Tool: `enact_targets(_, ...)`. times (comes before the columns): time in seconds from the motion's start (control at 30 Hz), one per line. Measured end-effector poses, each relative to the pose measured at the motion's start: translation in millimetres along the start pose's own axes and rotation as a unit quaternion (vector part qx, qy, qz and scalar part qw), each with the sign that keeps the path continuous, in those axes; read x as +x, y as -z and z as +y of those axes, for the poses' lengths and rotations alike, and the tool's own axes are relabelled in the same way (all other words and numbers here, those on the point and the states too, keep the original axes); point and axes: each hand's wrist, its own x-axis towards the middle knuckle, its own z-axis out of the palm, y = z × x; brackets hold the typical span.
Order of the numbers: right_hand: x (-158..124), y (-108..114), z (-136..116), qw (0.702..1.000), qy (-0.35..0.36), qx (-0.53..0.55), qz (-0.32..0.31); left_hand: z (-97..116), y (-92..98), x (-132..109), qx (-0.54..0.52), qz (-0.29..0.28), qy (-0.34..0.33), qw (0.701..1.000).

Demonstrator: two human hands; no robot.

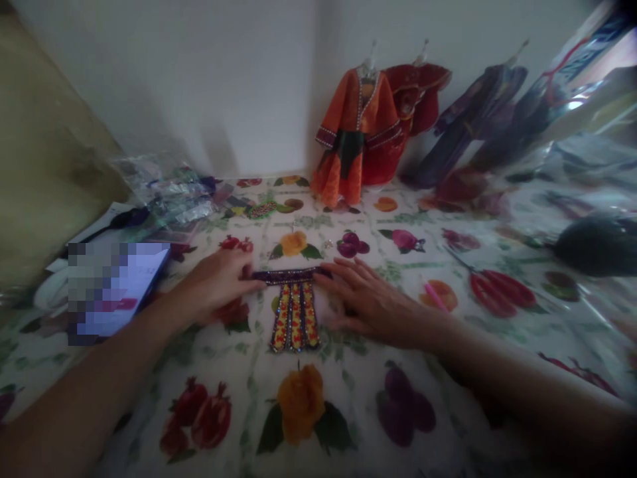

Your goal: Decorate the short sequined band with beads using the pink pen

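Note:
A small ornamental piece lies flat between my hands: a dark purple beaded band with three yellow-and-red trimmed strips hanging from it towards me. My left hand pinches the band's left end between thumb and fingers. At the opposite end, the fingertips of my right hand grip the band, the other fingers loosely stretched. Both hands rest on the fruit-patterned tablecloth.
A lit phone stands tilted at left, near clear plastic packets. Red-handled scissors and a pink pen-like stick lie at right. Against the wall hang a small orange dress, a red one and dark garments. A dark round object sits far right.

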Motion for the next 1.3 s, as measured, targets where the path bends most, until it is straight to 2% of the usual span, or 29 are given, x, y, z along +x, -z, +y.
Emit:
enact_targets(0.17, -1.8, 6.1, 2.6, 1.000, -0.004, 0.008, 0.001, -2.5, 1.7, 0.0, -0.011, 0.004, -0.014, 1.000)
enact_targets(0.4, 2.7, 5.3, 2.6, 1.000, 0.001, 0.002, -0.021, 11.5, -8.1, 1.3, -0.002, 0.060, -0.028, 0.998)
enact_targets(0.73, -9.6, 12.0, 11.2, 0.999, -0.014, 0.027, -0.009, 10.0, -11.0, 1.6, 0.004, 0.047, -0.033, 0.998)
enact_targets(1.03, -11.1, 0.1, 14.3, 1.000, 0.002, 0.017, -0.003, 7.1, -10.3, 1.9, 0.003, 0.049, -0.022, 0.999)
enact_targets(1.3, -10.4, 5.3, 13.3, 1.000, -0.008, 0.014, 0.009, 2.5, -6.7, 2.1, -0.016, 0.037, -0.018, 0.999)
